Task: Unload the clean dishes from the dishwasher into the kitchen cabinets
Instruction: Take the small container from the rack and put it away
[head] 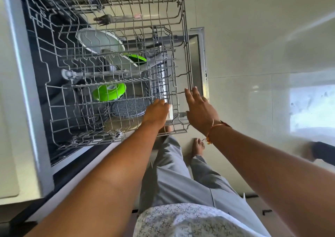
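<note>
- The person's left hand (157,112) is closing around a small white plastic piece (170,112) on the front edge of the upper grey wire rack (187,70), fingers curled over it.
- The right hand (200,109) is lying flat and open, holding nothing, its fingertips (188,91) touching the rack's front rail just beside the left hand.
- Both arms are reaching forward over the pulled-out rack; whether they are pulling it or pushing it cannot be told.
- The upper rack is carrying almost nothing: one dark-bristled brush (103,19) is lying across its far end.
- The dishes are waiting beneath it, in the lower rack (59,109), seen through the wires and further into the machine from both hands, toward the person's left.
- Counted there: one large pale round plate (99,40) standing on edge, one white plate (120,59) leaning, two bright green plastic pieces (109,91) (138,59), and one speckled grey round pan (129,107).
- The speckled pan is lying nearest the left hand, almost directly under it; the right hand is further off, at the rack's outer side.
- Judging from this, the upper rack probably has to slide clear before anything below can be lifted out.
- The open dishwasher door (197,55) is hanging below, over pale floor tiles (244,100).
</note>
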Available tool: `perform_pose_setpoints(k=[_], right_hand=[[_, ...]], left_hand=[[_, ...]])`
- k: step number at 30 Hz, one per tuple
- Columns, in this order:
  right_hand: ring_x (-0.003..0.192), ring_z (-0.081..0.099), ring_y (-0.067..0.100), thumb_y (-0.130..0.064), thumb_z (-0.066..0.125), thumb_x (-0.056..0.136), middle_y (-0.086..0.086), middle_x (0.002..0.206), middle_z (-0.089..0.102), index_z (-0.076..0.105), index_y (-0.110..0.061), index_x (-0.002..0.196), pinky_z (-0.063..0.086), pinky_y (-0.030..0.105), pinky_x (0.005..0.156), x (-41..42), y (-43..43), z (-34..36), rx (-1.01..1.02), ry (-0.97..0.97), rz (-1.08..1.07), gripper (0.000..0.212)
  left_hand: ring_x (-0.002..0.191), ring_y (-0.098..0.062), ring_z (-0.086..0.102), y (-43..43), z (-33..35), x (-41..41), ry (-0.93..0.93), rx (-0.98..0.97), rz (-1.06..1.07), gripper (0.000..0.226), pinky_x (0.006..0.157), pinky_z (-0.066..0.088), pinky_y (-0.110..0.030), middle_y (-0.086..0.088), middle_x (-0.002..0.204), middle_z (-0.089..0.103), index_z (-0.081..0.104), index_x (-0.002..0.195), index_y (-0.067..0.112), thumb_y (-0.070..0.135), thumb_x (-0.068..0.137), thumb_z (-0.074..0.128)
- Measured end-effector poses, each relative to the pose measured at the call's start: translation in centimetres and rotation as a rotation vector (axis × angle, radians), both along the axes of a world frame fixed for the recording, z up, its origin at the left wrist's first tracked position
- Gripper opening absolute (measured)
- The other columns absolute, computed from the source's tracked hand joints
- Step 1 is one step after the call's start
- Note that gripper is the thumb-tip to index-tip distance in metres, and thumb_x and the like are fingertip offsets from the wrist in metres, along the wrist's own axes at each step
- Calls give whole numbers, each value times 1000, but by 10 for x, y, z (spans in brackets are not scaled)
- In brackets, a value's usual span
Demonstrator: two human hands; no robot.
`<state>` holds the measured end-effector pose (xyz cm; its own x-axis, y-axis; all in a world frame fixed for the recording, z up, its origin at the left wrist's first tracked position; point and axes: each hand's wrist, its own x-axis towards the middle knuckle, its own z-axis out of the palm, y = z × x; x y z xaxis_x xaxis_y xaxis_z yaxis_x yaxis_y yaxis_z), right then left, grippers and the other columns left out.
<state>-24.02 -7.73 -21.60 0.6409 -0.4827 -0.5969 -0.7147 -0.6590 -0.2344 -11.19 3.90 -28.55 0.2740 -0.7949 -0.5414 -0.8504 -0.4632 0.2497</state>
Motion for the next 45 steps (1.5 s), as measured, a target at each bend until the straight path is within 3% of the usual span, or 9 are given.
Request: perform_pose_setpoints(k=[8, 12, 16, 19, 24, 31, 36, 42, 45], right_hand=[[141, 35, 37, -6, 56, 90, 14, 162, 17, 18, -17, 155, 45, 48, 107, 6, 3, 24, 17, -143, 136, 76], [139, 41, 32, -14, 69, 88, 6, 163, 19, 16, -23, 157, 45, 45, 108, 20, -6, 56, 133, -255, 300, 88], [141, 40, 20, -29, 71, 87, -3, 160, 30, 26, -26, 155, 38, 38, 114, 27, -18, 105, 179, -307, 533, 82], [131, 49, 14, -33, 70, 87, -7, 149, 46, 41, -29, 148, 39, 26, 108, 20, -19, 148, 187, -377, 696, 68], [118, 55, 18, -26, 73, 83, 2, 130, 58, 57, -17, 136, 43, 28, 103, -4, -1, 214, 252, -544, 922, 56], [96, 62, 10, -25, 84, 73, 0, 111, 67, 68, -16, 121, 53, 23, 86, -15, 63, 304, 391, -839, 1071, 51], [95, 64, 4, -28, 86, 68, -6, 113, 68, 68, -21, 119, 55, 16, 81, -11, 141, 365, 551, -920, 1167, 55], [95, 66, -3, -20, 89, 66, -21, 106, 67, 70, -27, 117, 54, 13, 77, -28, 298, 462, 815, -1057, 1336, 54], [104, 62, -2, -29, 85, 74, -15, 121, 64, 65, -27, 125, 56, 18, 81, -39, 375, 506, 898, -1147, 1418, 55]], left_hand=[[120, -23, 44, 15, 30, 12, 144, -125, 425, 70, 100, 41, -34, -2, 129, 56, 53, 133, 15, 24, 70, 83], [100, -20, 59, 23, 87, 4, 315, -268, 611, 51, 84, 51, -33, -2, 108, 66, 66, 113, 18, 25, 66, 84], [78, -9, 64, 37, 158, -17, 394, -397, 661, 39, 65, 46, -12, 3, 92, 68, 70, 99, 18, 22, 64, 88], [83, -10, 64, 50, 208, -40, 299, -414, 661, 44, 73, 52, -24, 5, 94, 67, 69, 102, 19, 33, 64, 88], [90, 1, 54, 81, 266, -86, 115, -441, 736, 62, 74, 36, -9, 15, 103, 56, 62, 119, 27, 36, 62, 86], [108, -15, 53, 157, 346, -142, -165, -660, 890, 58, 94, 50, -35, 10, 114, 54, 60, 119, 27, 34, 66, 82], [118, -4, 36, 230, 405, -188, -418, -763, 1060, 77, 96, 40, -20, 27, 119, 33, 47, 135, 30, 43, 69, 83], [121, -6, 40, 364, 518, -271, -825, -805, 1267, 79, 103, 39, -24, 19, 124, 44, 49, 137, 27, 35, 68, 86], [119, -2, 39, 429, 566, -304, -974, -772, 1346, 79, 95, 34, -5, 20, 126, 44, 51, 136, 28, 38, 66, 86]])
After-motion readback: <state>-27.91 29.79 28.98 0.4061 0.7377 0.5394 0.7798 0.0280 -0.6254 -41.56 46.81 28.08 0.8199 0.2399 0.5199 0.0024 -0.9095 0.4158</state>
